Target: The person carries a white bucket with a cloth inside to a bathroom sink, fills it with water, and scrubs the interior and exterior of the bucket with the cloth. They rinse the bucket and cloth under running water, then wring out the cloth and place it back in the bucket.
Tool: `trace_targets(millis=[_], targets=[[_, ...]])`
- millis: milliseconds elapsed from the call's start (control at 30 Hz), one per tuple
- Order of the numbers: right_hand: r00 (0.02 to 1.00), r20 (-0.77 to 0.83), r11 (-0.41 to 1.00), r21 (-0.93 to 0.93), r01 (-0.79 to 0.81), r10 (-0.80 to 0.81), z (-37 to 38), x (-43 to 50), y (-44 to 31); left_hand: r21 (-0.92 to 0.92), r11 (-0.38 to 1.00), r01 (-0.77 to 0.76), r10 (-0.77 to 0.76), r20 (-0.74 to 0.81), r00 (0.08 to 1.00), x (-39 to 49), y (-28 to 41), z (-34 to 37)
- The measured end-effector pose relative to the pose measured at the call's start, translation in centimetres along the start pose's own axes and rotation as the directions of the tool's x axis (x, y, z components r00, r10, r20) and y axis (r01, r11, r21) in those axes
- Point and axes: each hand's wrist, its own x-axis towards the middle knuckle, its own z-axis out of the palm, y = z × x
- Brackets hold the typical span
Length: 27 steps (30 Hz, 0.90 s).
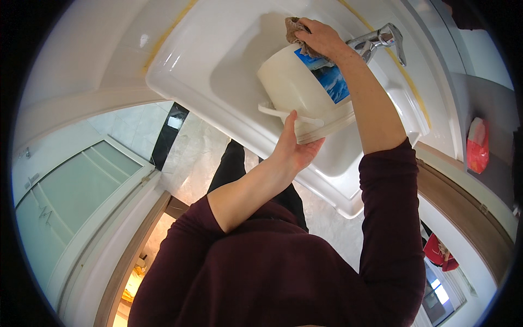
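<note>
A white plastic bucket (292,79) with a blue printed label (329,77) lies tilted on its side in the white sink (188,69). My left hand (296,149) grips its rim from below, thumb up near the white bucket handle (290,114). In my right hand (320,39) is a crumpled brown cloth (293,29), pressed against the bucket near its base and the label's upper end. My right fingers are partly hidden by the cloth, and my forearm covers part of the bucket.
Just right of my right hand, a chrome faucet (382,36) rises from the sink's back edge. A red and white package (478,145) rests on a grey surface at the right. Down at the left stands a frosted glass door (88,175), with tiled floor (196,151) beneath the sink.
</note>
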Motion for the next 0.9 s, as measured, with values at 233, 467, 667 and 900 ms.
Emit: trace_targets(millis=[233, 467, 667, 900], targets=[[0.993, -0.113, 0.995, 0.100, -0.029, 0.041, -1.6, 0.6, 1.6, 0.051, 0.994, -0.100, 0.098, 0.044, 0.994, -2.4, 0.5, 0.0], [0.929, -0.175, 0.788, 0.593, -0.165, 0.326, -4.5, -1.2, 3.1, 0.186, 0.811, -0.555, 0.498, 0.279, 0.821, -6.1, 5.5, 1.7], [0.801, -0.464, 0.768, 0.640, 0.007, 0.379, -1.0, -5.0, -0.5, 0.281, 0.284, -0.917, 0.746, 0.536, 0.395, -7.5, 9.9, 4.3], [0.564, -0.642, 0.682, 0.709, 0.179, 0.519, 5.3, -11.9, -6.0, 0.362, -0.137, -0.922, 0.621, 0.757, 0.205, -7.2, 10.3, 5.6]])
